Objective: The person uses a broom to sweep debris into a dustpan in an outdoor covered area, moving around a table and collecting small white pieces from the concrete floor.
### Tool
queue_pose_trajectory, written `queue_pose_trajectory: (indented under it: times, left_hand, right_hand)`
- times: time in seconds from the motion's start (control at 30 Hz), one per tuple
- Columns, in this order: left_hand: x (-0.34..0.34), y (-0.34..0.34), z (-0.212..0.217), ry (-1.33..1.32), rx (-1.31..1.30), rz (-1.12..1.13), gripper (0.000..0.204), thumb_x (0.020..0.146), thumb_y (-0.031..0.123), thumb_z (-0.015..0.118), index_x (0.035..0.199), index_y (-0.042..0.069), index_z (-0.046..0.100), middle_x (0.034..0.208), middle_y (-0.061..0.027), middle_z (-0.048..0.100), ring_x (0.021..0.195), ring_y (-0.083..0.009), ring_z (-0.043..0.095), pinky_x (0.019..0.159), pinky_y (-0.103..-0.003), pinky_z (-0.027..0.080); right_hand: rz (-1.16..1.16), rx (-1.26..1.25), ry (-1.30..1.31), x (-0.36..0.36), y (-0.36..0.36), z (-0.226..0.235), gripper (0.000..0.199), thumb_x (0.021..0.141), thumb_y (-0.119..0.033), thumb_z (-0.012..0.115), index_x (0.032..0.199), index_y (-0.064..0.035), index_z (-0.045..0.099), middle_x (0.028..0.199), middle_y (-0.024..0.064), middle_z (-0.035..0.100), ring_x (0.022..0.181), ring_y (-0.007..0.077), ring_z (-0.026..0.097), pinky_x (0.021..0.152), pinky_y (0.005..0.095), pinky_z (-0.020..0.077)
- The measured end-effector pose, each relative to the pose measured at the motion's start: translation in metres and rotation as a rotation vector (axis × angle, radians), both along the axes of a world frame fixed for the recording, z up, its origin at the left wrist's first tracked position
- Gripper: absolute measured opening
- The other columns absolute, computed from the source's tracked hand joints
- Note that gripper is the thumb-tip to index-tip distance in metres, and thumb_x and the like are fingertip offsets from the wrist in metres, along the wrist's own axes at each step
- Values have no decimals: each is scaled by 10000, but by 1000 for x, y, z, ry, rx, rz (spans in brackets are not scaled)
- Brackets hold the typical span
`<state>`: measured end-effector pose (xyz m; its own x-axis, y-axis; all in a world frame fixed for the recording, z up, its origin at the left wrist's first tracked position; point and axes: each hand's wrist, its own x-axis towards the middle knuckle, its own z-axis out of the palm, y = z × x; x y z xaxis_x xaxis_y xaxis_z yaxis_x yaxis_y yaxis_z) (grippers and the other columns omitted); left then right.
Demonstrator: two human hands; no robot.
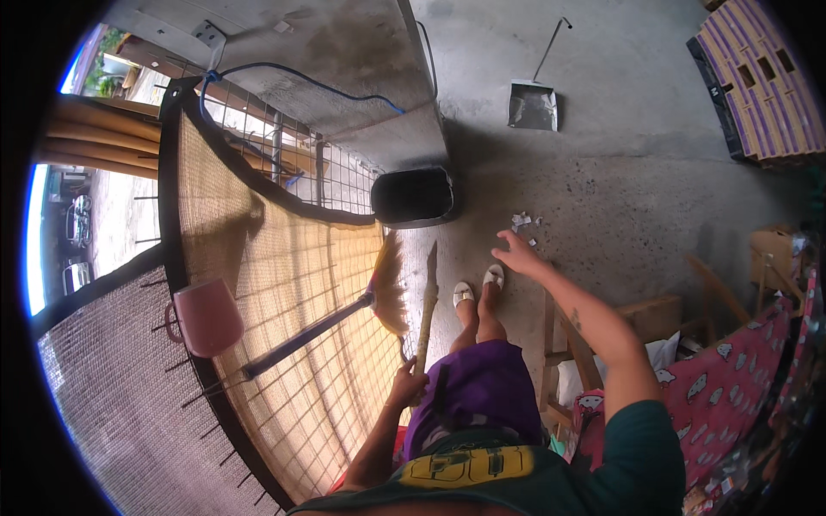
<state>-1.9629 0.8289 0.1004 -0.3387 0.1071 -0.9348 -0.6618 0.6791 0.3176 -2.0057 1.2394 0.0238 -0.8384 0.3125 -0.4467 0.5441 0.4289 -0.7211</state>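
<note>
My left hand [408,383], low in front of my left side, is closed around a rough wooden stick [427,311]. The stick points away from me, its narrow end beyond my fist, beside my left foot. My right hand [520,254] is held out ahead with the fingers apart, and I see nothing in it. Just past it in the view, small pale scraps [521,221] lie scattered on the concrete floor. A soft broom [389,288] with a dark handle hangs against the mesh fence at my left, near the stick.
A black bin [414,197] stands by the concrete wall's end. Farther off, a long-handled dustpan [533,107] rests on the floor. A pink mug [209,317] hangs on the wire fence [292,344]. Stacked cardboard [757,82] is at far right; wooden frames and pink patterned cloth [718,370] are nearer.
</note>
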Motion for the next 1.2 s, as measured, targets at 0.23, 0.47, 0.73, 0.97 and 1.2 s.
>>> queue_pose_trajectory:
  times: [0.23, 0.47, 0.73, 0.97, 1.2]
  left_hand:
    - [-38, 0, 2, -109, -17, 107, 783, 750, 2, 603, 1449, 12, 250, 672, -97, 591, 499, -170, 567, 435, -300, 454]
    - [-36, -4, -14, -100, -117, 186, 808, 748, -16, 609, 1465, 49, 242, 687, -94, 591, 481, -163, 563, 437, -302, 471]
    - [-55, -2, -30, -105, -96, 80, 789, 760, -12, 614, 1462, 59, 260, 676, -109, 593, 489, -168, 576, 447, -311, 481]
    - [-96, 35, 8, -9, -178, -96, 717, 747, 64, 639, 1408, 27, 363, 708, -133, 645, 501, -183, 618, 449, -323, 512]
    - [-202, 93, -125, 192, 168, 155, 673, 726, 30, 618, 1356, -50, 396, 624, -79, 577, 451, -148, 536, 404, -294, 450]
  right_hand:
    - [-303, -403, -297, -116, -46, -130, 809, 788, -384, 698, 1400, -29, 307, 1413, 210, 375, 1328, 319, 352, 1047, 418, 344]
    - [-666, -356, -385, -203, -79, -237, 889, 758, -409, 716, 1435, -62, 254, 1399, 254, 373, 1273, 385, 410, 1042, 438, 381]
    - [-870, -287, -346, -187, -42, -328, 621, 841, -33, 487, 1419, -71, 265, 1361, 198, 391, 930, 341, 626, 533, 349, 604]
    - [-816, -558, -279, -49, 76, -221, 508, 812, -32, 505, 1304, -25, 374, 1180, 159, 470, 989, 307, 569, 612, 433, 619]
    - [-909, -324, -363, 109, 204, -63, 584, 852, -43, 486, 1397, -61, 277, 986, 122, 523, 759, 214, 599, 683, 395, 595]
